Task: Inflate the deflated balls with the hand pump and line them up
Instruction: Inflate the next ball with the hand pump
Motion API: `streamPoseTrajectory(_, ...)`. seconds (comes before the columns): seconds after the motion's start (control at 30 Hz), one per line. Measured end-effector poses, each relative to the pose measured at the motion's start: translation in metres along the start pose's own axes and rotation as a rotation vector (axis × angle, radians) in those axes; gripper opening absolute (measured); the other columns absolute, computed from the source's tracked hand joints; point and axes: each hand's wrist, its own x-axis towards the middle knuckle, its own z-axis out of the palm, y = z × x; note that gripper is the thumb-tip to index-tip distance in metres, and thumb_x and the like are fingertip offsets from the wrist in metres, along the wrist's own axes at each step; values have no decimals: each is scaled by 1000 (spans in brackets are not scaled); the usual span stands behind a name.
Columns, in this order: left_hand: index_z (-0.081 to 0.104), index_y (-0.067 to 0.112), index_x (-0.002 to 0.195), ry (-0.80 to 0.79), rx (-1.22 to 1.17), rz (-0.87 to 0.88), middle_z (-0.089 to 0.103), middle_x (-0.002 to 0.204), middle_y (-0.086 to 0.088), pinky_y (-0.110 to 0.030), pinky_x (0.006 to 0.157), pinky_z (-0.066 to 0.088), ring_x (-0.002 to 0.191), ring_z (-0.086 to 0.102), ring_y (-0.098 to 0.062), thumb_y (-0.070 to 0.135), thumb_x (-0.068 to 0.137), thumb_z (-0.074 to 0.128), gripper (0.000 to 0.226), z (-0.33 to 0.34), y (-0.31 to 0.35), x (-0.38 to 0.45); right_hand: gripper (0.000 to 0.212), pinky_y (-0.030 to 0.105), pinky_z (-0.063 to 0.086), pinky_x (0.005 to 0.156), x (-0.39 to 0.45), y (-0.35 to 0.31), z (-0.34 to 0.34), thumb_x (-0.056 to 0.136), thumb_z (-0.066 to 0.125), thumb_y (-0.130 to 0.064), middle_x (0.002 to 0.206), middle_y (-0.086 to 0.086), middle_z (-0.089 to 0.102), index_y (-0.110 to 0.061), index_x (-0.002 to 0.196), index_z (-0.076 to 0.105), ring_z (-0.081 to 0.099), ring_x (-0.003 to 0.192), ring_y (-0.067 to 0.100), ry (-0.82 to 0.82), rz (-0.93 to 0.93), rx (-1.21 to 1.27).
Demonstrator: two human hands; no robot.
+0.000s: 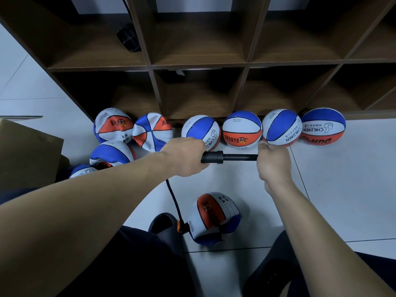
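I hold a black hand pump [222, 157] level in front of me. My left hand [184, 156] grips its barrel and my right hand [273, 161] grips the handle end, with the rod partly drawn out between them. A black hose [173, 198] runs from the barrel down to a half-flat red, white and blue ball [216, 217] on the floor between my knees. Several round inflated balls [242, 130] stand in a row against the shelf base on the right. Several crumpled deflated balls [113, 127] lie at the left.
A dark wooden cubby shelf [201, 67] fills the back, with a black object [128, 38] in one upper compartment. A cardboard box [25, 151] sits at the left. My black shoe [162, 224] is beside the hose. The floor is pale tile.
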Motion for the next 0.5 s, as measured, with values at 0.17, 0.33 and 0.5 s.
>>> streamPoseTrajectory(0.17,59,27,82,6,7,19,63,75,3,-34,59,50,71,64,-21,50,100,57,30,1,4,0,52,35,32,59,-12,2,24,110,52,-32,55,-3,37,-16,64,33,35,56,23,-37,-40,-29)
streamPoseTrajectory(0.33,56,27,79,0,-2,48,61,73,4,-33,60,49,67,61,-21,50,101,57,31,2,10,-1,51,36,34,64,-28,-1,41,111,49,-31,62,-1,44,-18,63,39,40,61,24,-66,-94,-70)
streamPoseTrajectory(0.5,57,27,81,6,21,80,58,72,5,-32,58,43,63,55,-15,51,100,58,32,3,15,2,46,35,36,60,-43,-2,50,111,47,-30,68,3,51,-11,69,45,47,64,25,-72,-119,-83)
